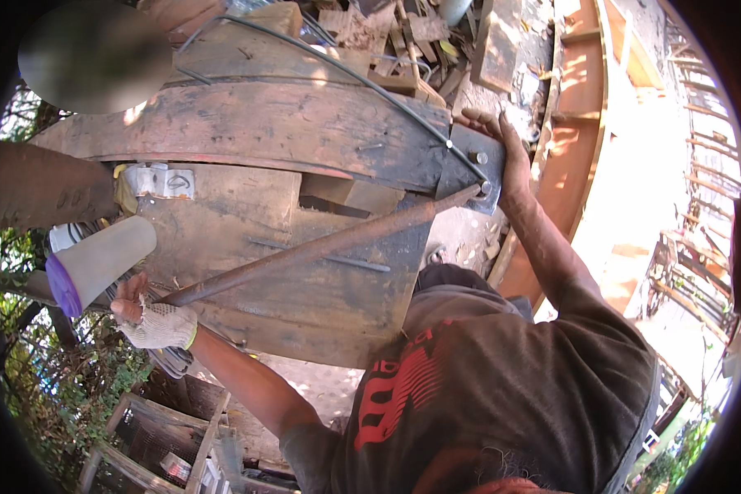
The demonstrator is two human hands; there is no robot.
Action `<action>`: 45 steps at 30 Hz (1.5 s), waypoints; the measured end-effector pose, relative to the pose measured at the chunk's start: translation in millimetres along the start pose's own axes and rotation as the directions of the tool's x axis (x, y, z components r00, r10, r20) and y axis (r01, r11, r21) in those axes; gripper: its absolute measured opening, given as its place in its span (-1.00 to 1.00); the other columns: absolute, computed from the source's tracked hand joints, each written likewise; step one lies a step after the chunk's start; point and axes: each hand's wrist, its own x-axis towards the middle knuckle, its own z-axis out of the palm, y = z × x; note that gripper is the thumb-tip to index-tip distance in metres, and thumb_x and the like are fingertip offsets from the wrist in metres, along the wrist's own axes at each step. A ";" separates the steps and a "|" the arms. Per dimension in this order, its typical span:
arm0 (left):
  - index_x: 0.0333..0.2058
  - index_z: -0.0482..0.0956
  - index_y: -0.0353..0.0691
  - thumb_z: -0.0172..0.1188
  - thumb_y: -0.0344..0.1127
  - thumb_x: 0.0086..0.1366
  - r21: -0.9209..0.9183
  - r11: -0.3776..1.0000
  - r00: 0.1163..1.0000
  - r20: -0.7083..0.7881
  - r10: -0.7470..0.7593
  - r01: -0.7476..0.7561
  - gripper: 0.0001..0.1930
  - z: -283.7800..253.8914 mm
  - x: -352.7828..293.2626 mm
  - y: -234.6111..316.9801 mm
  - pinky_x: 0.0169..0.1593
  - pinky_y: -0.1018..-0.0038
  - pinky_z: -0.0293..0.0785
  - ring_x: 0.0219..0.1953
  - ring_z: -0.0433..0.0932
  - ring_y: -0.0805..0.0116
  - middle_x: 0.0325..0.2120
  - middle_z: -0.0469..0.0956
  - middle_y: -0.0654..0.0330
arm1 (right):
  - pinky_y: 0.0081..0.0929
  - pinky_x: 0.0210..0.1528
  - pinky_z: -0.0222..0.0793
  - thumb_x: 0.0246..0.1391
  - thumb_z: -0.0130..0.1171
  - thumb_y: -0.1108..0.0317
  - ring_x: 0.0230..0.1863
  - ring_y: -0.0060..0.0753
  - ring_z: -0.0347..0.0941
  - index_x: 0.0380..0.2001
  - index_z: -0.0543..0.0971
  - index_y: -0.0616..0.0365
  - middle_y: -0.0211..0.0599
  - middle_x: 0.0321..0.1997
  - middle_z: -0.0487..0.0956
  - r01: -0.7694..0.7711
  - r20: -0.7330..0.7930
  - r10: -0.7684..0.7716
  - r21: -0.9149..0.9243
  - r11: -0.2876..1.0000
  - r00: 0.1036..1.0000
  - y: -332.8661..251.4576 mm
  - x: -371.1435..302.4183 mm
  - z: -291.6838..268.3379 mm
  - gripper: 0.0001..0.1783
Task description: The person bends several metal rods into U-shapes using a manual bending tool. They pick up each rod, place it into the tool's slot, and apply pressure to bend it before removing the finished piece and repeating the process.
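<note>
"While my right grip [512, 160] rests spread beside the pegs [478, 157], where's the pipe [329, 245]?"

"Reaching my left grip [163, 325]; its closure I can't tell. Rod [346, 67] seems set at the pegs; what's left, I can't judge."

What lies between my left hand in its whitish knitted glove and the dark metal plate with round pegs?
The head view shows a long rusty brown metal bar there, slanting over the worn brown wooden bench.
</note>
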 end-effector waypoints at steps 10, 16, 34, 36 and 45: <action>-0.36 0.55 -0.59 0.07 0.33 0.26 -0.059 0.997 0.991 -0.121 0.052 -0.059 -0.20 18.6 -3.9 -2.5 -0.36 0.33 0.57 -0.47 0.60 0.15 -0.55 0.58 -0.10 | -0.37 0.20 0.29 0.28 -0.30 -0.24 0.03 -0.29 0.45 0.05 0.44 0.37 -0.07 0.00 0.54 0.006 0.070 0.005 -0.160 0.987 0.998 -7.1 -5.7 0.5 -0.21; -0.41 0.54 -0.50 0.23 0.18 0.25 -0.429 0.900 0.993 -0.045 -0.109 0.080 -0.36 32.7 15.3 -32.4 -0.42 0.45 0.45 -0.51 0.49 0.31 -0.57 0.51 0.04 | -0.37 0.16 0.34 0.28 -0.23 -0.13 -0.03 -0.31 0.48 -0.02 0.46 0.35 -0.11 -0.05 0.56 -0.001 0.186 0.005 -0.023 1.000 0.983 -3.2 -1.5 -4.1 -0.32; -0.47 0.26 -0.04 0.00 0.34 0.28 -0.778 0.279 0.506 0.058 -0.861 0.563 -0.47 -21.5 -58.2 11.7 -0.44 0.35 0.29 -0.63 0.22 0.41 -0.66 0.22 0.36 | -0.37 -0.03 0.47 0.23 -0.01 0.14 -0.21 -0.31 0.55 -0.13 0.55 0.32 -0.14 -0.18 0.62 -0.047 0.078 0.040 0.088 0.995 0.996 3.6 10.4 -9.8 -0.58; -0.50 0.24 -0.04 -0.01 0.34 0.28 -0.796 0.326 0.562 0.020 -0.827 0.509 -0.47 -31.0 -61.8 15.1 -0.40 0.37 0.29 -0.63 0.21 0.40 -0.64 0.21 0.36 | -0.38 -0.07 0.49 0.21 0.03 0.17 -0.24 -0.30 0.57 -0.12 0.54 0.34 -0.14 -0.20 0.62 -0.067 0.070 0.061 0.092 0.993 0.996 2.7 10.0 -8.9 -0.60; -0.46 0.25 -0.03 -0.02 0.33 0.28 -0.822 0.260 0.535 0.064 -0.843 0.507 -0.48 -43.3 -66.4 15.2 -0.33 0.37 0.28 -0.57 0.23 0.40 -0.60 0.24 0.35 | -0.42 -0.13 0.50 0.20 0.05 0.20 -0.28 -0.33 0.57 -0.17 0.55 0.33 -0.16 -0.23 0.62 -0.045 0.039 0.042 0.105 0.993 0.998 6.4 15.6 -11.6 -0.64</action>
